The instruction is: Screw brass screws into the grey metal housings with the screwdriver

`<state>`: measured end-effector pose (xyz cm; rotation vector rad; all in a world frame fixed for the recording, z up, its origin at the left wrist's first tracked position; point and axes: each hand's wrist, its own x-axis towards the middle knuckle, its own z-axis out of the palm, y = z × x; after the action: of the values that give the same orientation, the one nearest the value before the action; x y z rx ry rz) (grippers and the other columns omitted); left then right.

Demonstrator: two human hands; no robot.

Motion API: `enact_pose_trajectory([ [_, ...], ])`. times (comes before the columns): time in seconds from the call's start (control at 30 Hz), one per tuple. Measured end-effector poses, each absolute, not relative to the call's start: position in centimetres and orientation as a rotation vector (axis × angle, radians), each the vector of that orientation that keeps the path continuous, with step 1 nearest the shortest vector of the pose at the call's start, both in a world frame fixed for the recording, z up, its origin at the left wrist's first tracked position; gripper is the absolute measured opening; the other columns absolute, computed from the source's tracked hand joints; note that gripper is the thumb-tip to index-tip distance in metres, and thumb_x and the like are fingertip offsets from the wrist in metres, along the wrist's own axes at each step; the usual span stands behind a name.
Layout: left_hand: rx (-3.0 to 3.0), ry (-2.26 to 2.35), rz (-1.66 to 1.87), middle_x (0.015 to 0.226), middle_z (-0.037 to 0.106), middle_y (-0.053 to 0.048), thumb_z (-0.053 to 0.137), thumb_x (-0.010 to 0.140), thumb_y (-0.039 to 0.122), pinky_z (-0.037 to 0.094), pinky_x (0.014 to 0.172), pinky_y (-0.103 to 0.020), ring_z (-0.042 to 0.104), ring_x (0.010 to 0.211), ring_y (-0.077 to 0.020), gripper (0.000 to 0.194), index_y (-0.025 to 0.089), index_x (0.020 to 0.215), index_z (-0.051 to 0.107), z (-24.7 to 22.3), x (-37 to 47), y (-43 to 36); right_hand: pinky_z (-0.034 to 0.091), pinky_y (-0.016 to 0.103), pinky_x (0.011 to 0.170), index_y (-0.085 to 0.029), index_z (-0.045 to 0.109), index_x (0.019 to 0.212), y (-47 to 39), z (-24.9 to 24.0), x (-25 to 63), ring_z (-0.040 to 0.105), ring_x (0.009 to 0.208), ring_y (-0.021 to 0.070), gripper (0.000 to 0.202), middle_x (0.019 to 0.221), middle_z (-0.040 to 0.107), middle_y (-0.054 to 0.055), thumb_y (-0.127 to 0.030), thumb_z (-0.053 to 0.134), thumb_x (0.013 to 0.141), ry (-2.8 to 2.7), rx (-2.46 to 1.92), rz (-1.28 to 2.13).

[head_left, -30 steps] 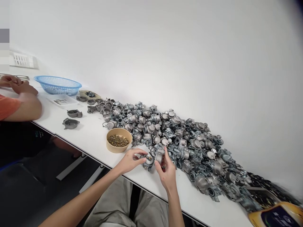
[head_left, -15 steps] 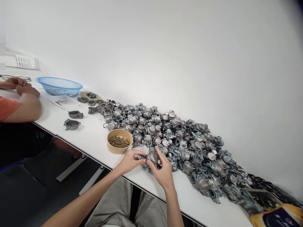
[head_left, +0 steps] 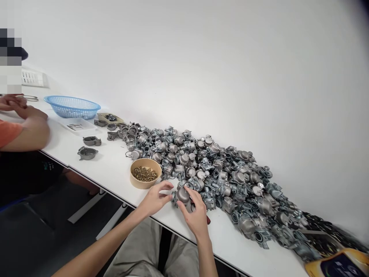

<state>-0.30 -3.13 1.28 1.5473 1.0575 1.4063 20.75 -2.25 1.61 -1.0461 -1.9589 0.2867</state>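
Observation:
A grey metal carburetor [head_left: 182, 196] sits on the table's near side, its rounded bowl facing up. My right hand [head_left: 195, 211] grips it from the right, thumb on the near side and fingers on the far side. On the left, my left hand [head_left: 155, 198] has thumb and fingers apart beside the carburetor; whether a fingertip touches it is hard to tell. A small red end of something [head_left: 208, 220] shows beside my right hand, the rest hidden. A tan paper bowl [head_left: 146, 163] of small brass-coloured screws [head_left: 144, 174] stands just beyond my left hand.
A long heap of carburetors [head_left: 201, 161] lies along the wall. Loose metal bowls [head_left: 88, 153], a clear tray [head_left: 77, 126] and a blue basket [head_left: 72, 107] are at left, near a co-worker's arm [head_left: 34, 129]. A yellow package [head_left: 340, 265] lies at lower right.
My left hand has loosened from the carburetor, its fingers spreading apart. The carburetor and my right hand have shifted slightly left, and the red end has come into sight.

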Motion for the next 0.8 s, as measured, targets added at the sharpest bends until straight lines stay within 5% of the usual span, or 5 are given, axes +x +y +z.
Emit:
enact_pose_trajectory([
  [0.17,1.902,1.383,1.433,0.104,0.074,-0.007,0.059,0.087,0.040,0.058,0.080,-0.031,0.069,0.094,-0.0248,0.027,0.022,0.100,0.074,4.7,-6.0,-1.3,0.048,0.039,0.096,-0.024,0.054,0.141,-2.6,0.7,21.6,0.052,0.123,0.0285,0.051,0.135,0.054,0.012,-0.038,0.062,0.092,-1.861,-1.069,0.361],
  [0.27,2.052,1.671,1.156,0.104,0.075,-0.007,0.062,0.083,0.039,0.054,0.079,-0.029,0.069,0.094,-0.0260,0.027,0.024,0.101,0.076,5.7,-10.3,1.6,0.049,0.037,0.091,-0.024,0.056,0.138,-3.2,0.5,22.0,0.053,0.121,0.0276,0.045,0.133,0.055,0.012,-0.037,0.058,0.095,-1.835,-1.062,0.350],
  [0.47,2.104,1.763,0.644,0.075,0.075,-0.008,0.078,0.051,0.021,0.046,0.058,-0.023,0.070,0.071,-0.0250,0.020,0.021,0.070,0.078,3.9,-12.4,5.5,0.052,0.033,0.080,-0.022,0.065,0.128,-4.0,0.4,22.3,0.057,0.110,0.0266,0.037,0.128,0.056,0.014,-0.039,0.055,0.096,-1.740,-1.089,0.373],
  [0.6,2.125,1.735,0.682,0.066,0.074,-0.007,0.070,0.054,0.016,0.045,0.056,-0.024,0.070,0.068,-0.0249,0.007,0.022,0.055,0.074,3.5,-11.6,5.7,0.053,0.033,0.076,-0.022,0.067,0.124,-3.8,0.4,22.3,0.059,0.105,0.0258,0.035,0.126,0.057,0.014,-0.039,0.054,0.097,-1.709,-1.077,0.413],
  [0.8,2.113,1.774,0.895,0.080,0.078,-0.008,0.063,0.071,0.023,0.051,0.068,-0.028,0.071,0.075,-0.0259,0.017,0.024,0.070,0.080,4.0,-11.5,5.2,0.052,0.033,0.076,-0.019,0.068,0.121,-3.5,-0.1,22.6,0.061,0.100,0.0244,0.036,0.125,0.058,0.015,-0.041,0.051,0.098,-1.625,-1.045,0.444],
])
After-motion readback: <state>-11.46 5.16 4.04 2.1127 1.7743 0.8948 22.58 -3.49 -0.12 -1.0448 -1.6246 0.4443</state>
